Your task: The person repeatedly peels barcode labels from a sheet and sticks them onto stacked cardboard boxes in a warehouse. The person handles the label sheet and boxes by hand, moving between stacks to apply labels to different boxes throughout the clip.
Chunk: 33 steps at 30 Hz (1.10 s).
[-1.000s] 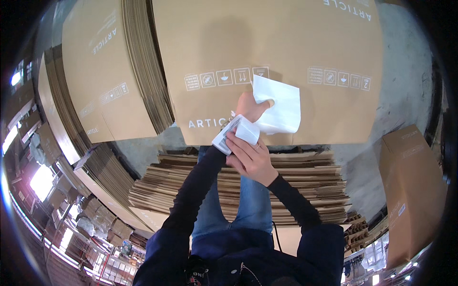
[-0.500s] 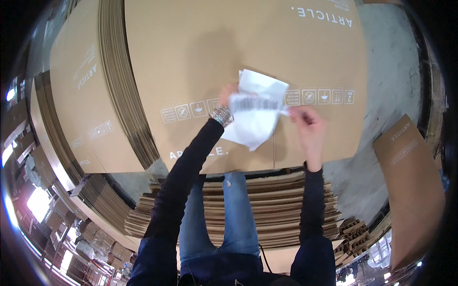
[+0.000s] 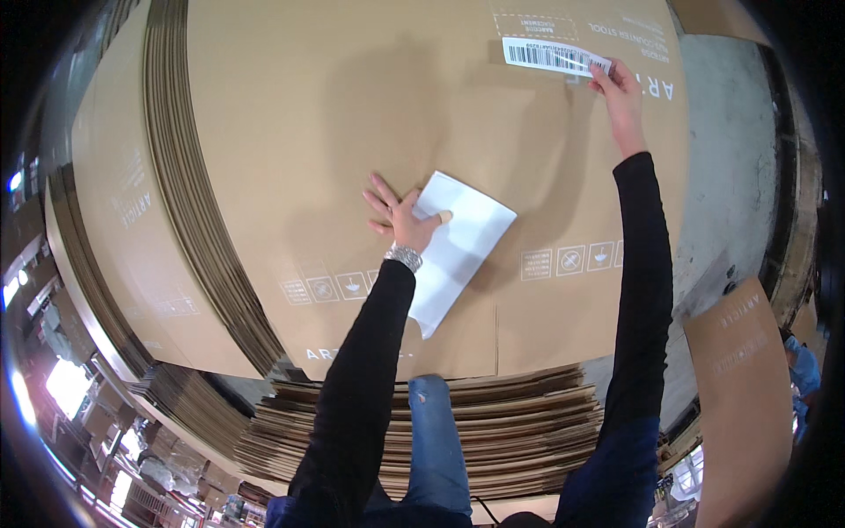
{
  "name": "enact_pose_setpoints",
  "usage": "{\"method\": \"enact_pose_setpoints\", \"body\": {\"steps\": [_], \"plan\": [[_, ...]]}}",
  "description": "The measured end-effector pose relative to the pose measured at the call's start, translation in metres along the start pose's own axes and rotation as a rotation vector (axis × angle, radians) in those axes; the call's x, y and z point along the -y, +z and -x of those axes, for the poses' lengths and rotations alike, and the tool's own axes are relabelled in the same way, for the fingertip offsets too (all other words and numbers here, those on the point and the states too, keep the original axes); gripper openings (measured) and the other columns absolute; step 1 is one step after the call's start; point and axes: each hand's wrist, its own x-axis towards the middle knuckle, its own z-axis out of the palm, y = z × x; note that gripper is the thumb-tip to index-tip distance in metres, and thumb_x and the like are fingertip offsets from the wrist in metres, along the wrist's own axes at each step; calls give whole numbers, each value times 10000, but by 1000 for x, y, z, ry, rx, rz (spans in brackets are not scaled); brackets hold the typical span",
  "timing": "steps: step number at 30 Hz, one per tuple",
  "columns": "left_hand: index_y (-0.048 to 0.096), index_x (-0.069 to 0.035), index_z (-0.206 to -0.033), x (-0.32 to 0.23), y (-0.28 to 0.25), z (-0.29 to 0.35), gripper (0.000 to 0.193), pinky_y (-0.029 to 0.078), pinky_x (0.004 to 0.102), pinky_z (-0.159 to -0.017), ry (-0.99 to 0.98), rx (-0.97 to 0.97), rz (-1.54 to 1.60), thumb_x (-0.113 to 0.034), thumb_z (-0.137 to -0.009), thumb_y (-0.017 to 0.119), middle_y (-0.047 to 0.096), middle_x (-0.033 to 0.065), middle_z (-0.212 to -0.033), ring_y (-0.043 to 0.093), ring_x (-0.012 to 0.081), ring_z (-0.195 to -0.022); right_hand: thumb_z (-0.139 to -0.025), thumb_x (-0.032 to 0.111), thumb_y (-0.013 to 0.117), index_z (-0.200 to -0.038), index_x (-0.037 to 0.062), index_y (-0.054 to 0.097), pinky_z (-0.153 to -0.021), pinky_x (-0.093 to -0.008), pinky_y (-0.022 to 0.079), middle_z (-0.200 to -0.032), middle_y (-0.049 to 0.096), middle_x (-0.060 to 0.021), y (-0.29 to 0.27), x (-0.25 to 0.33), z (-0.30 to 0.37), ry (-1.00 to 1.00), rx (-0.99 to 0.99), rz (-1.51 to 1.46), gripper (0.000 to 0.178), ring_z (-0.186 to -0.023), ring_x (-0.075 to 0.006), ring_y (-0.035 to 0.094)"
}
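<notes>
At the far right of the top cardboard sheet (image 3: 290, 114), my right hand (image 3: 621, 95) pinches one end of a white barcode label (image 3: 550, 56). The label's strip stretches left from my fingers, close to a printed dashed box; whether it touches the cardboard I cannot tell. Nearer the middle, my left hand (image 3: 407, 216) has its fingers spread, with the thumb lying over a white sheet of paper (image 3: 466, 233). That hand wears a silvery bracelet at the wrist. The paper's left edge runs under the hand, and it looks tilted over the cardboard.
A second stack of flat cardboard (image 3: 106, 202) stands close on the left. Layered cardboard edges (image 3: 502, 422) show below, by my legs. A loose cardboard panel (image 3: 744, 378) leans at the right, beside grey floor (image 3: 731, 158). Someone in blue (image 3: 803, 374) is partly visible at the right edge.
My right hand has carried the barcode label away from the paper, forward and to the right. The left hand has moved slightly left and down with the paper, its fingers now spread.
</notes>
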Motion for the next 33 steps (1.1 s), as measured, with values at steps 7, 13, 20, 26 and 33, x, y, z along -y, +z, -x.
{"method": "enact_pose_setpoints", "body": {"steps": [7, 13, 20, 26, 33], "plan": [[646, -135, -868, -12, -8, 6, 459, -108, 691, -926, -54, 34, 34, -361, -517, 836, -172, 121, -1486, -239, 412, -1318, -842, 148, 625, -1007, 19, 598, -753, -226, 431, -867, 608, -2, 6, -32, -64, 72, -24, 25, 211, -792, -76, 545], [642, -154, -865, -13, -8, 3, 444, -95, 683, -930, -75, 50, 39, -347, -519, 843, -172, 132, -1484, -238, 421, -1315, -841, 177, 623, -1022, 35, 599, -743, -226, 420, -857, 605, 0, 3, -33, -82, 30, 106, 111, 231, -783, -83, 533], [638, -146, -873, -13, -8, 5, 453, -95, 676, -935, -86, 61, 16, -362, -532, 843, -176, 129, -1484, -240, 410, -1317, -849, 169, 617, -1022, 35, 593, -762, -222, 414, -873, 598, 11, 6, -39, -86, 44, 88, 142, 221, -801, -74, 525], [627, -151, -775, -7, -2, 3, 383, -162, 666, -919, -19, -25, 155, -292, -505, 858, -147, 133, -1489, -246, 402, -1318, -847, 172, 619, -1020, 25, 593, -766, -214, 419, -877, 603, 7, 7, -43, -93, 49, 61, 233, 228, -800, -70, 530], [636, -147, -763, -10, -3, 3, 356, -184, 657, -909, 38, -51, 173, -285, -514, 851, -158, 135, -1485, -261, 400, -1313, -802, 265, 663, -1053, 19, 590, -777, -307, 447, -935, 628, -79, 20, -41, -89, -105, 20, 760, 359, -851, -196, 589]]}}
